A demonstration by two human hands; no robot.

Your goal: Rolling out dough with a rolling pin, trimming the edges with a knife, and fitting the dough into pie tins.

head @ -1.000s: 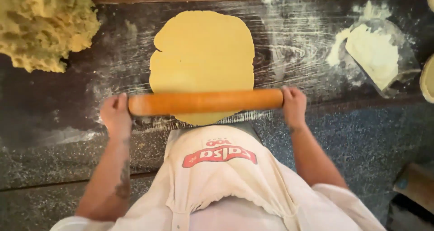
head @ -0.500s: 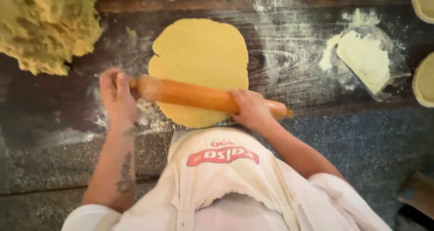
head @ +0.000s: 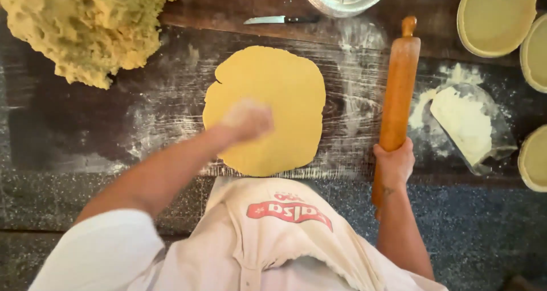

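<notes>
- The big crumbly dough mass (head: 85,29) is sitting at ten o'clock on the dark floured tabletop (head: 74,131), well apart from the work.
- The left hand (head: 246,120), half a second ago pressing the pin, is now sweeping blurred over the rolled dough sheet (head: 279,91); whether its fingers are spread or curled I cannot tell.
- The sheet is lying flat at centre, its near edge reaching the tabletop's front edge, with open floured room to its left.
- The right hand (head: 394,164) is gripping the rolling pin (head: 397,91), now lifted off the sheet and pointing toward twelve o'clock at three o'clock.
- Flour pile (head: 462,120) and lined tins (head: 494,17) are crowding the right edge; a knife (head: 279,19) is lying at twelve.
</notes>
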